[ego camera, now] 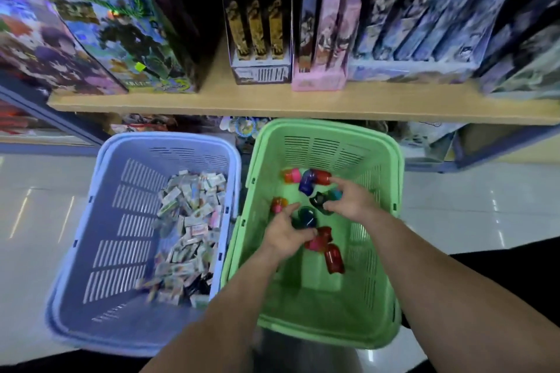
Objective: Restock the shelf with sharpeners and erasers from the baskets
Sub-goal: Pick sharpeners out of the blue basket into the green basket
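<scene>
You have both arms down in the green basket point(391, 160) of sharpeners point(333, 258).
Your left hand point(286, 232) curls its fingers round a dark teal sharpener point(306, 217), and your right hand point(353, 201) grips a dark green sharpener point(319, 200). The erasers point(194, 221) lie heaped in the blue basket point(121, 142) just beside it, both on the floor below the wooden shelf point(272, 103).

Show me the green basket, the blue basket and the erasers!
green basket point(327, 157): head view, on its slotted far wall.
blue basket point(127, 221): head view, on its slotted left wall.
erasers point(194, 221): head view, on the middle of the pile.
</scene>
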